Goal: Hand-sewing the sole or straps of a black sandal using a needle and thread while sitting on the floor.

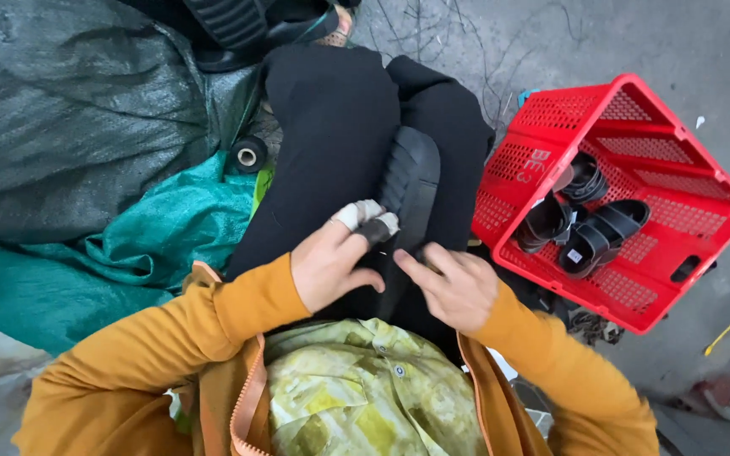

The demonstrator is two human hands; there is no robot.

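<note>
1. A black sandal (410, 181) lies on the person's lap, on black trousers (331, 143), sole side up, so the ribbed tread shows.
2. Its long axis runs from the person's belly outward toward the knees, leaning slightly to the right in the head view; the rounded far end points away from the body, toward the grey floor (551, 42).
3. The left hand (331, 262) holds the near end of the sandal. Its fingers are curled shut around a dark strap part, and two fingertips (358, 213) are wrapped in white tape.
4. The right hand (458, 287) rests at the near right edge of the sandal. Its fingers are loosely bent, with one finger stretched toward the left hand and touching the sandal; whether it grips anything I cannot tell.
5. The two hands sit close together, just above a yellow patterned shirt (365, 388) and between the orange jacket (128, 371) sleeves.
6. To the right of the knees, a red plastic crate (703, 211) stands tilted on the floor, with several more black sandals (589, 228) lying inside.
7. To the left lie a teal tarp (103, 253) and a dark grey woven sack (69, 101), with a small black roll (248, 155) between them and the trousers.
</note>
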